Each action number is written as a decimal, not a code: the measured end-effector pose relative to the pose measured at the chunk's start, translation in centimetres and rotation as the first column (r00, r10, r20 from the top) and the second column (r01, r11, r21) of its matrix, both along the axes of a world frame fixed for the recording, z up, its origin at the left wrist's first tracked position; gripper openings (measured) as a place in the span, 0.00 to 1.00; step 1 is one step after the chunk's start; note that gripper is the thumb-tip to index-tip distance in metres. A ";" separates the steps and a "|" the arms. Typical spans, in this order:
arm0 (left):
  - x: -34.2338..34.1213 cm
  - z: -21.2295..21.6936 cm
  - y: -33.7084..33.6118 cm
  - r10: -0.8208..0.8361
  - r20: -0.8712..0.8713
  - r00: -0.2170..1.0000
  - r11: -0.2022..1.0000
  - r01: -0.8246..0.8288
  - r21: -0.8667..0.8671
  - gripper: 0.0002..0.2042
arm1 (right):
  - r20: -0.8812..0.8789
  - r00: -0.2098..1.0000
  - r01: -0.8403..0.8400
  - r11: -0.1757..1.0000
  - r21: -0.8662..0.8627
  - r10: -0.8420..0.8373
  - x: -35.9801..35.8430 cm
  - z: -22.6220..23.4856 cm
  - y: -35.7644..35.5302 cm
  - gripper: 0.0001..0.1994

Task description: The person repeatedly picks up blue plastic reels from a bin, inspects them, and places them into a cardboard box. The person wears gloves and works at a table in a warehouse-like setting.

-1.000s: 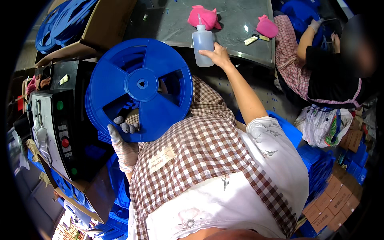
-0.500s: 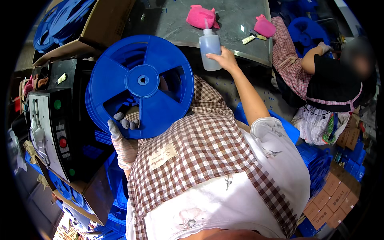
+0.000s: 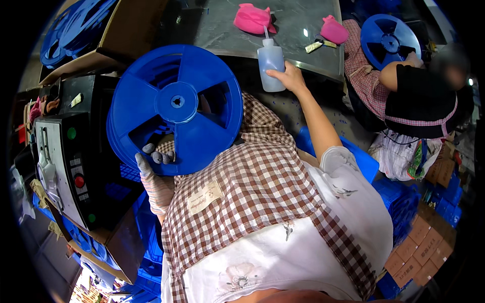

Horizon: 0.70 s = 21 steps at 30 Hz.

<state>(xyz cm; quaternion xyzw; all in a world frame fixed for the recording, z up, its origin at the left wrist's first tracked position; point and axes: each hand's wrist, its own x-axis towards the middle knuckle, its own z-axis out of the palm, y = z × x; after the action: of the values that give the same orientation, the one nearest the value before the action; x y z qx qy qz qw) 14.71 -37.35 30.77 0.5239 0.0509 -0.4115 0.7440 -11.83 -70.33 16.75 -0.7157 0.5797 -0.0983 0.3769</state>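
A stack of blue plastic reels, with open windows in its top flange, leans against my checked apron. At its lower left, my left hand, in a striped glove with grey fingertips, grips it, fingers hooked through a window. My bare right hand is wrapped round a translucent squeeze bottle with a thin spout. The bottle is upright beyond the reels' right side, apart from them. Beyond its tip a pink cloth bundle lies on the grey metal table.
A second pink bundle lies near the table's right edge beside small pale-wrapped pieces. At left stand a boxy machine with buttons and a carton of blue reels. At right, a co-worker handles a blue reel.
My right hand has shifted the squeeze bottle slightly right and toward me. The reels in my left hand barely move. The co-worker's blue reel has swung up, showing its flat face.
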 end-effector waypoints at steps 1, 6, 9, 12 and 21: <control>0.0 0.1 -0.1 -0.001 0.006 1.000 1.000 0.000 0.007 0.24 | 0.002 1.000 0.009 1.000 -0.024 -0.008 -0.9 0.0 0.4 0.38; 0.9 -0.1 -0.2 -0.062 0.013 0.998 0.997 0.062 -0.042 0.23 | 0.231 0.960 0.210 0.955 -0.208 -0.161 -5.9 0.8 0.4 0.32; 1.2 -0.4 -0.4 -0.045 0.004 0.999 0.995 0.046 -0.093 0.23 | 0.273 0.910 0.402 0.822 -0.402 -0.311 -9.7 0.1 -2.9 0.33; 1.6 0.5 -1.3 -0.122 0.055 0.991 0.974 0.130 -0.187 0.21 | 0.469 0.827 0.516 0.750 -0.413 -0.310 -13.1 -2.9 -7.3 0.33; 1.3 -2.2 -4.1 -0.197 -0.073 0.978 0.980 0.193 -0.052 0.18 | 0.300 0.591 0.743 0.650 0.159 -0.749 -10.3 -3.5 -2.7 0.29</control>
<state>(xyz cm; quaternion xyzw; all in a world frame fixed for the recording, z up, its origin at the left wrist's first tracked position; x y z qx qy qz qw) 16.00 -41.46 28.59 0.4931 0.0190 -0.5037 0.7091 -22.15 -73.07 13.27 -0.3758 0.7523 -0.3636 0.4008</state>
